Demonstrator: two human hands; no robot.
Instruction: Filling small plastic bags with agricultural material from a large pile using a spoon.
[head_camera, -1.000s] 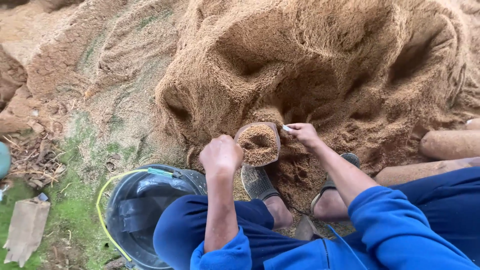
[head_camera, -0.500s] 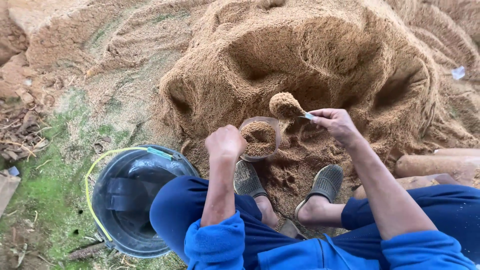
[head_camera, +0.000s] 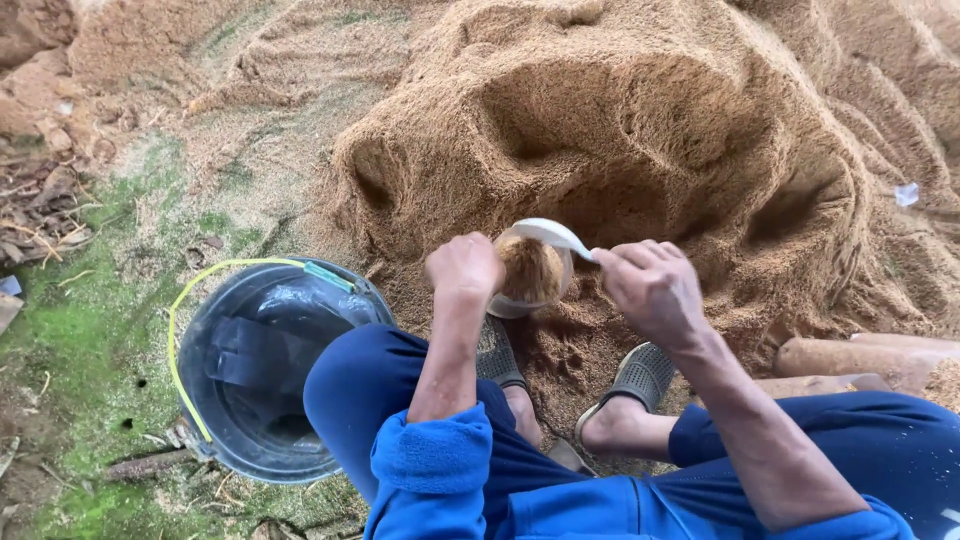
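head view: left grip (head_camera: 463, 268) clasps sawdust-filled cup (head_camera: 530, 272); right grip (head_camera: 648, 285) pinches white spoon (head_camera: 548, 234); bucket (head_camera: 262, 372) black-lined.

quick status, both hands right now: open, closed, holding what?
Left hand: closed on the small clear cup of brown coir-like fibre.
Right hand: closed on the white spoon, which lies over the cup's rim.

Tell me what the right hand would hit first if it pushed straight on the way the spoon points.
Likely the small cup of brown fibre in the left hand; the right hand aims its white spoon over its rim.
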